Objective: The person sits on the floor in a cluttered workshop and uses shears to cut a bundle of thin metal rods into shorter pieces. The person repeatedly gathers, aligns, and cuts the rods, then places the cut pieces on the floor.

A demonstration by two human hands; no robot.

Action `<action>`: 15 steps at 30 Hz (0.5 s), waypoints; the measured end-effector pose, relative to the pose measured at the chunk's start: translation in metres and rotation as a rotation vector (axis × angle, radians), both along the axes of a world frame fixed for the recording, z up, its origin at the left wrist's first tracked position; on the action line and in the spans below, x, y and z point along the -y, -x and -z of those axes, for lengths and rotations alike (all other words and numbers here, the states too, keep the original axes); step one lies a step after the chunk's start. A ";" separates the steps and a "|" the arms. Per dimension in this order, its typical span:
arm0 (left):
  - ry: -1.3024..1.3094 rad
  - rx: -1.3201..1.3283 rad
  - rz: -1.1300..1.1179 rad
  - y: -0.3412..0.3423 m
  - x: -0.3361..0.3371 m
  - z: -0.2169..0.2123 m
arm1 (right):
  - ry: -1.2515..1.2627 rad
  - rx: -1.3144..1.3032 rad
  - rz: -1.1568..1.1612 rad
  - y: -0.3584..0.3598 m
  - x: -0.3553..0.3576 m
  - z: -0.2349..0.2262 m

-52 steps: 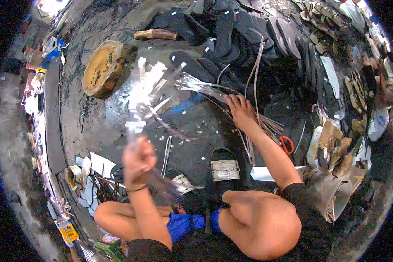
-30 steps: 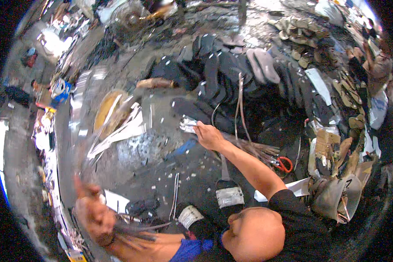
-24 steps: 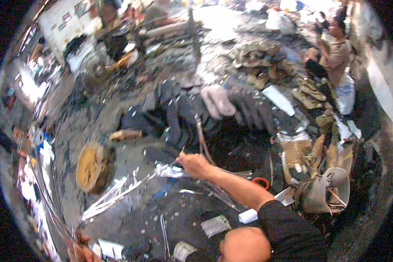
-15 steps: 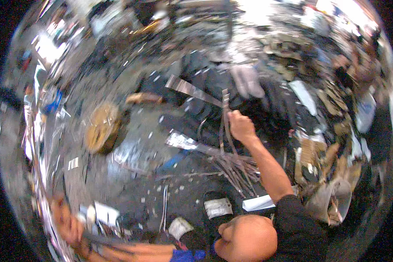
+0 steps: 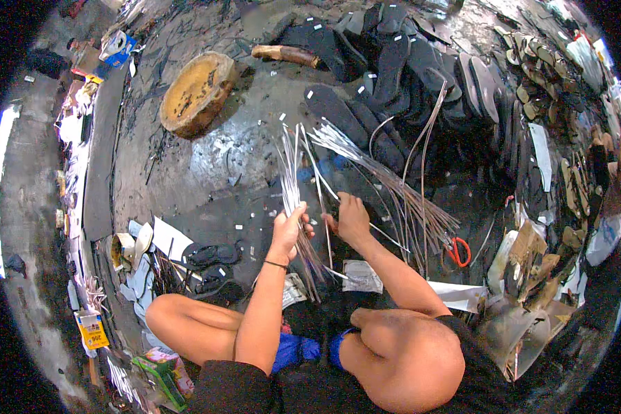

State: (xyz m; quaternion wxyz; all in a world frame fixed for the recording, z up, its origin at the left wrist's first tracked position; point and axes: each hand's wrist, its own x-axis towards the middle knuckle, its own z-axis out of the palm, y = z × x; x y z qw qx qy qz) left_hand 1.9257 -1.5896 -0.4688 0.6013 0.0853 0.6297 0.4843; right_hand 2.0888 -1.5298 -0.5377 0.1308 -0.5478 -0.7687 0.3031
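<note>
My left hand (image 5: 291,231) is closed around a bundle of thin, light grey strips (image 5: 289,176), which fan out above the fist and hang below it. Just to its right, my right hand (image 5: 348,219) has its fingers bent together on a thin strip (image 5: 319,169), whose end seems to enter between the fingertips. A second, larger bundle of strips (image 5: 393,181) lies on the floor beyond my right hand, its pale ends fanned toward the upper left. Red-handled scissors (image 5: 457,252) lie by the lower right end of that bundle.
Many dark shoe soles (image 5: 393,69) are heaped at the far side. A round wooden block (image 5: 199,93) and a wooden-handled tool (image 5: 286,55) lie far left. Cardboard and scraps (image 5: 524,259) are at right. A yellow box (image 5: 92,330) stands at left.
Both hands have come together in front of me: the left from the far lower left, the right back from the far strips. The left now grips a bundle. The view has turned.
</note>
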 end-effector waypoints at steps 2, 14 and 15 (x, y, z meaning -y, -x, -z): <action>-0.022 -0.146 0.069 0.011 -0.003 -0.025 | 0.129 -0.092 -0.020 -0.001 -0.001 0.008; -0.472 0.201 0.075 0.056 -0.014 -0.203 | 0.316 -0.370 0.145 0.050 -0.011 0.020; -0.493 0.207 0.092 0.056 -0.012 -0.211 | 0.323 -0.392 0.165 0.054 -0.013 0.024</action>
